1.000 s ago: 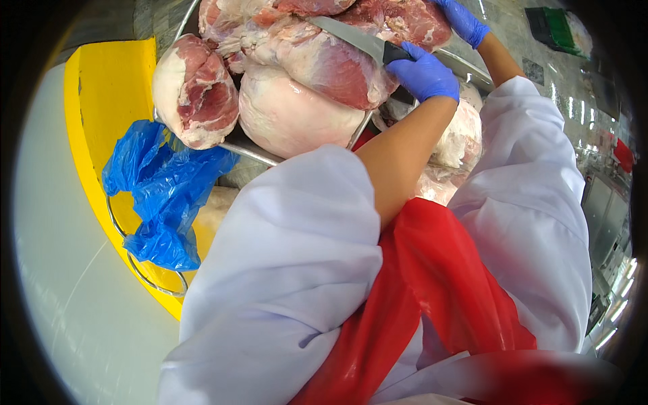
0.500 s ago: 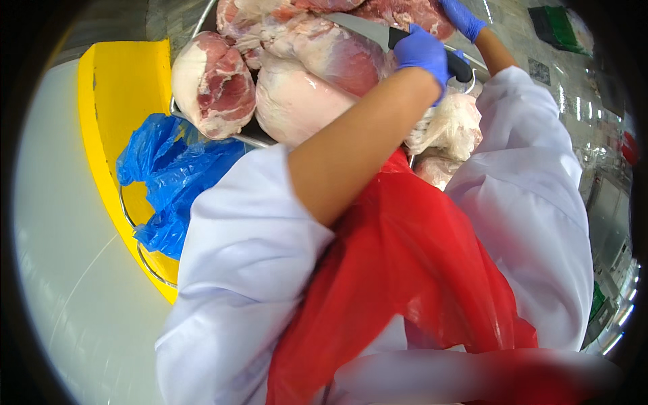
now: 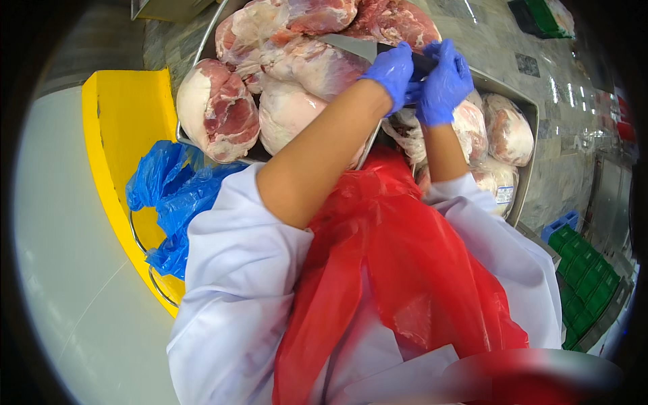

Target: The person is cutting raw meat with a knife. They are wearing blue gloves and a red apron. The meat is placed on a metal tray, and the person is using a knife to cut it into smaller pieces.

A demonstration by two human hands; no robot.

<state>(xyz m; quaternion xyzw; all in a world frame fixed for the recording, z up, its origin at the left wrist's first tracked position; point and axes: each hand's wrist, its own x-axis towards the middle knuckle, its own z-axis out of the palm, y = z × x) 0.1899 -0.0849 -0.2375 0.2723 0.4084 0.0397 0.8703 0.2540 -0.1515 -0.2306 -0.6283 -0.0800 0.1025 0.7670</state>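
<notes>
A knife [image 3: 351, 44] with a broad grey blade and a black handle lies over the meat, its blade pointing left. My gloved left hand [image 3: 390, 73] is closed around the handle near the blade. At the handle's other end my gloved right hand [image 3: 445, 88] curls its fingers over the black grip; its palm side is partly hidden. Beneath and beyond the blade are large raw cuts of meat [image 3: 310, 67], pale fat on one side and red on the other. Another cut [image 3: 219, 111] stands at the left with its red face showing.
A metal tub [image 3: 530, 155] holds the meat, with bagged pieces [image 3: 507, 131] on its right side. Crumpled blue plastic [image 3: 182, 196] hangs by a yellow rim [image 3: 128, 121] at left. Green crates [image 3: 584, 280] stand at the lower right; tiled floor lies beyond.
My right hand has come back from the far meat to the knife handle beside my left hand. The left hand and knife have shifted slightly left and nearer.
</notes>
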